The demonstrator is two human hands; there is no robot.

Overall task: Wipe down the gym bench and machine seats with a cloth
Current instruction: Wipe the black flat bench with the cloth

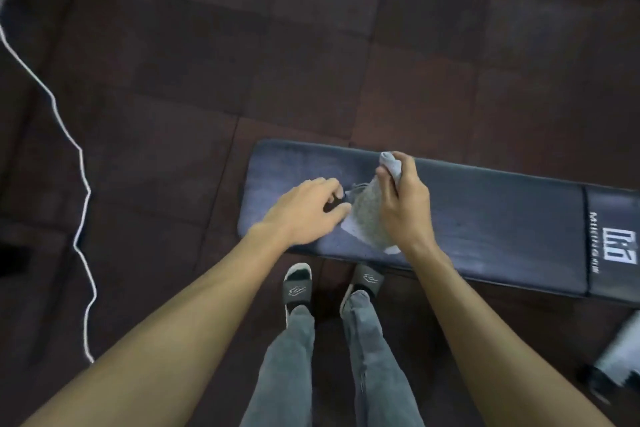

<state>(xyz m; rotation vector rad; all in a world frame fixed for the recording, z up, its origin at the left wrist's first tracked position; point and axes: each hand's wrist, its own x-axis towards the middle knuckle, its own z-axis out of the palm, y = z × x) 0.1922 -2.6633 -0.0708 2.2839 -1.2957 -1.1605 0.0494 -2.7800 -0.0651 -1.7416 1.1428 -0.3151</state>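
Cloth (369,215), grey and crumpled, hangs above the dark padded gym bench (485,218), near its left end. Seen from the head camera, the person's right hand (405,204) grips the upper part of the cloth, fingers curled round it. The left hand (308,208) pinches the cloth's left edge. Below stand two feet in grey slides (298,284) on dark floor tiles (173,80). A white cord (83,184) trails along the floor at left.
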